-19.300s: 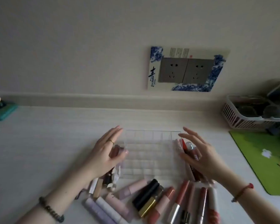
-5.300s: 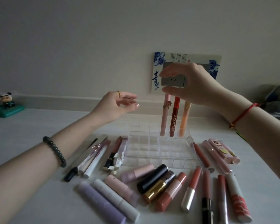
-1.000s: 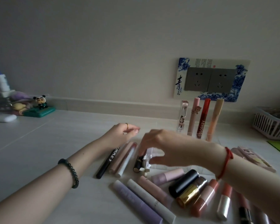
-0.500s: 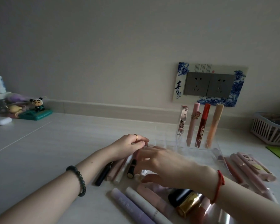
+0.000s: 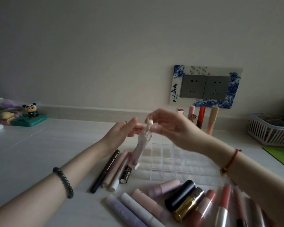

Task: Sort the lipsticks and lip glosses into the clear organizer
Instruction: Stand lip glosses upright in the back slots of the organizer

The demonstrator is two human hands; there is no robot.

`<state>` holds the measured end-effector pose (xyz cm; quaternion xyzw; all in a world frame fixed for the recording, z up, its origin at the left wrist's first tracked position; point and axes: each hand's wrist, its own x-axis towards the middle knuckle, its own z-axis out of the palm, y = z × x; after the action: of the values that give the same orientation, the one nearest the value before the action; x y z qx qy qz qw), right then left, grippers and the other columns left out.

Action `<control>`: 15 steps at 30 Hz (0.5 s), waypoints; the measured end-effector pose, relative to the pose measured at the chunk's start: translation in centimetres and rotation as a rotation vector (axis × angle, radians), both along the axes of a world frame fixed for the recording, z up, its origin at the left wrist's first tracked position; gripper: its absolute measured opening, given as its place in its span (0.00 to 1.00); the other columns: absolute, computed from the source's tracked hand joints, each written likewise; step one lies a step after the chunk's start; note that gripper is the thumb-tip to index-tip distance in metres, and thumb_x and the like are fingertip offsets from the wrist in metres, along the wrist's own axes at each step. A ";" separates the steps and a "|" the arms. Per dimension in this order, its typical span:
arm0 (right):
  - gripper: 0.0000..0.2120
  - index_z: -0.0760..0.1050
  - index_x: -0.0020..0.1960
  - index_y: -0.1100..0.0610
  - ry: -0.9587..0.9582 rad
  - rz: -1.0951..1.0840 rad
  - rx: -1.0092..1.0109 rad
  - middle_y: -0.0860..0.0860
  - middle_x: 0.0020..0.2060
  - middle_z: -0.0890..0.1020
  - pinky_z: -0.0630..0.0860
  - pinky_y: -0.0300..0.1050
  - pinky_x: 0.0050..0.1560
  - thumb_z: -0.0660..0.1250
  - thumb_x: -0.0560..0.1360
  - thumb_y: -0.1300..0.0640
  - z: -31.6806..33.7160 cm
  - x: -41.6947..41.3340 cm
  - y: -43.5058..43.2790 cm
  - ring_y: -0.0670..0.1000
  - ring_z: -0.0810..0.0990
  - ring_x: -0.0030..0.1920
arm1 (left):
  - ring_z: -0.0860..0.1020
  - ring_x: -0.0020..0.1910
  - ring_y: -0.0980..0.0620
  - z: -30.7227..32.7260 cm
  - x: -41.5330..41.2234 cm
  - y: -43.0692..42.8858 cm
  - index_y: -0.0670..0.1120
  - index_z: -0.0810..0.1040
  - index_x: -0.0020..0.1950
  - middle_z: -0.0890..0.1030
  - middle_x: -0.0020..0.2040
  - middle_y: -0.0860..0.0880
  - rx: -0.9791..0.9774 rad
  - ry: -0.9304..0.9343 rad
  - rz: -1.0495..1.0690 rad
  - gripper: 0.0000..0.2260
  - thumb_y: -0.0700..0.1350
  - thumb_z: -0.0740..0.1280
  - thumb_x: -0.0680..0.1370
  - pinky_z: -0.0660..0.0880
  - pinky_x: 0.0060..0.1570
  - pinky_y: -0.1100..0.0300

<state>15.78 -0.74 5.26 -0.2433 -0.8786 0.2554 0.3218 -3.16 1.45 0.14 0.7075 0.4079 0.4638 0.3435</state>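
The right hand pinches the upper end of a pink lip gloss, which hangs tilted in the air over the left edge of the clear organizer. The left hand is just beside it with almost straight fingers. They seem to touch the gloss, but blur makes this uncertain.

A home, at a desk given over to makeup. A pale desktop meets a plain wall with a double socket framed in a blue-and-white pattern. Far left stands a panda figurine; far right, a white basket. Lipsticks lie scattered near.
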 end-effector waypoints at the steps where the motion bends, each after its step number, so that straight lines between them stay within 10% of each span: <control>1: 0.05 0.72 0.47 0.52 0.036 0.000 -0.046 0.45 0.41 0.78 0.75 0.33 0.51 0.62 0.72 0.59 0.7 0.2 0.2 0.41 0.79 0.45 | 0.81 0.50 0.56 0.4 -0.1 -0.2 0.45 0.81 0.51 0.84 0.48 0.50 -0.011 -0.008 -0.044 0.33 0.71 0.56 0.67 0.73 0.56 0.60; 3: 0.06 0.72 0.46 0.52 0.074 -0.019 -0.065 0.46 0.41 0.78 0.76 0.33 0.50 0.62 0.71 0.60 2.0 0.7 0.5 0.42 0.80 0.44 | 0.81 0.52 0.51 0.9 0.0 -0.3 0.43 0.79 0.54 0.83 0.50 0.47 -0.017 -0.028 -0.120 0.40 0.75 0.58 0.61 0.75 0.54 0.62; 8: 0.06 0.73 0.48 0.55 0.084 -0.098 -0.017 0.49 0.41 0.80 0.78 0.38 0.50 0.62 0.72 0.61 4.9 1.6 1.3 0.47 0.81 0.42 | 0.82 0.42 0.54 1.6 1.3 -0.7 0.44 0.80 0.49 0.85 0.41 0.51 0.041 -0.080 -0.171 0.07 0.42 0.67 0.72 0.75 0.40 0.66; 15: 0.12 0.75 0.54 0.49 -0.093 -0.185 0.037 0.46 0.48 0.82 0.76 0.34 0.52 0.66 0.71 0.56 7.8 2.7 2.1 0.41 0.80 0.46 | 0.82 0.39 0.56 2.2 3.7 0.8 0.40 0.81 0.46 0.84 0.37 0.53 0.089 -0.171 -0.082 0.07 0.35 0.69 0.69 0.77 0.39 0.66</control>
<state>18.50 1.40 13.08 -0.3289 -0.8710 0.1967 0.3073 0.57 2.26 2.31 0.6961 0.3267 0.5257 0.3638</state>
